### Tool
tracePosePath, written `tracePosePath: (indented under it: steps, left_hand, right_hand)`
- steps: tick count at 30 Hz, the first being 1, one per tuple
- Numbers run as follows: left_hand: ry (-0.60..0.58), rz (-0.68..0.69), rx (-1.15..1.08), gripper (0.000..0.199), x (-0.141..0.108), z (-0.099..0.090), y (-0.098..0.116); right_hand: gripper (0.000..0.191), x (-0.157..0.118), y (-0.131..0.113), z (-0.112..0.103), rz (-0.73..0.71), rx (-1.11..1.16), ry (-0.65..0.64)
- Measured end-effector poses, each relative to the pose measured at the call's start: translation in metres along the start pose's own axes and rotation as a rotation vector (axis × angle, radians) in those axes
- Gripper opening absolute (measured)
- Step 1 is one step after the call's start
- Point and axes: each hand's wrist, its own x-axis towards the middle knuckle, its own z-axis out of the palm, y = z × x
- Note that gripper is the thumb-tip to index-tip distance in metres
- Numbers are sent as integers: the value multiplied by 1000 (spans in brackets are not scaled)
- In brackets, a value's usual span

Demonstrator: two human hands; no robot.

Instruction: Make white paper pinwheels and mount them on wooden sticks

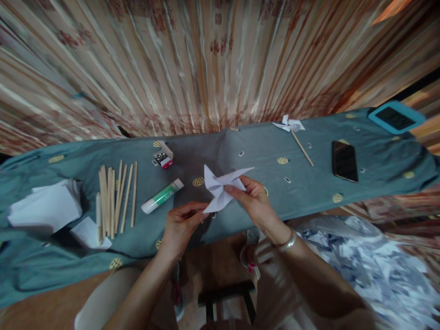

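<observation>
Currently in your hands: one white pinwheel [220, 185], folded paper, held above the near edge of the cloth-covered counter [220, 149], about midway along it. Your right hand [260, 204] grips it from the right, thumb laid across the front beside the small dark dot at its centre, the other fingers behind the paper. Your left hand [181, 229] has its fingers drawn narrow – thumb and forefinger pinching the lower-left tip of a blade. Worn on your right wrist: one silvery bracelet [288, 240].

To your left, on the counter: a glue stick [162, 196], green and white, lying aslant near your left hand; a small open box [165, 159] of shiny little pieces, beyond it; a group of wooden sticks [110, 197], roughly side by side, the leftmost overlapping a small paper sheet [85, 231]; a stack of white paper [46, 206], at the far left.

To your right, on the counter: a second pinwheel [290, 124], mounted on its own stick, lying near the far edge; a dark phone [345, 161]; a blue-framed device [397, 117] with a dark screen, at the far right corner.

Surroundings: a patterned curtain [216, 68] behind the counter; a heap of paper scraps [371, 266] in clear plastic, below on your right – well apart from the pinwheel; a dark stool [227, 293] between your legs.
</observation>
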Motion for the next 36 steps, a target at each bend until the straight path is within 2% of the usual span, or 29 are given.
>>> tracePosePath:
  steps: [4, 9, 15, 20, 23, 26, 29, 34, 36]
  left_hand:
    - [54, -8, 30, 22, 0, -3, -3]
    - [93, -10, 25, 25, -4, -6, -3]
    - [56, -83, 3, 29, -15, -11, -5]
    - [15, -57, 65, 28, -24, -22, -9]
    - [-11, -58, 83, 27, -28, -27, -13]
    - [-22, -69, 92, 24, -31, -30, -18]
    - [-35, -63, 116, 18, -35, -32, -24]
    - [-84, 24, 309, 11, -41, -38, -35]
    - [-103, 79, 385, 11, -43, -40, -39]
  right_hand:
    - [28, 7, 8, 3, 85, 96, -10]
    - [25, 13, 15, 4, 99, 90, -31]
    - [30, 16, 23, 0, 206, 20, -148]
    - [39, 17, 26, 3, 293, -71, -182]
    - [40, 19, 25, 5, 312, -238, -225]
    - [39, 22, 22, 5, 309, -501, -287]
    - [31, 27, 19, 4, 303, -767, -379]
    - [19, 33, 11, 6, 300, -949, -448]
    - [20, 34, 6, 10, 252, -1116, -524]
